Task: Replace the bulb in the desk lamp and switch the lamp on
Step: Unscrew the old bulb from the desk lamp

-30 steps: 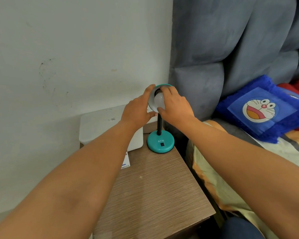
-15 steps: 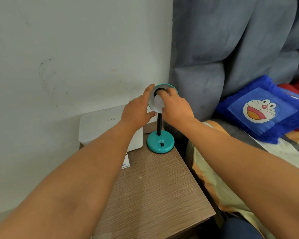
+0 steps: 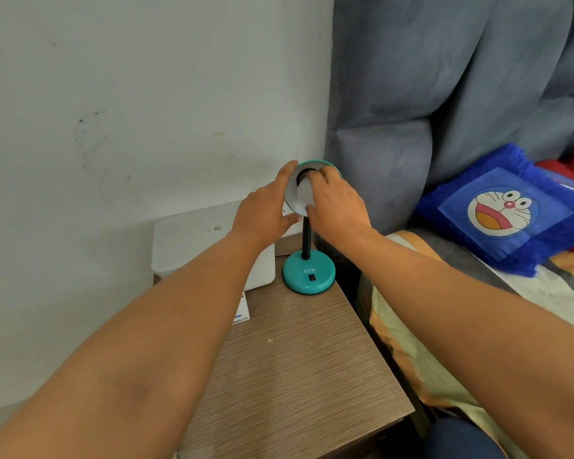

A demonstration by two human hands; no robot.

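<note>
Lamp (image 3: 309,276): stood at the bench's (image 3: 295,366) 12 o'clock edge.
Bulb (image 3: 304,193): sat inside the shade (image 3: 292,190).
Left hand (image 3: 262,213): grip closed on shade rim.
Right hand (image 3: 337,207): grip closed around bulb.

Teal lamp base (image 3: 309,276), white bulb (image 3: 305,193), blue cartoon pillow (image 3: 504,210).

Your wood-grain bench (image 3: 299,376) stands against the pale wall, its right edge beside the bed (image 3: 544,293). At its far end, the teal base of the desk lamp (image 3: 309,274) sits near the right corner. Just left of it rests a white box (image 3: 196,236), with a printed card (image 3: 241,309) lying flat by the box.
</note>
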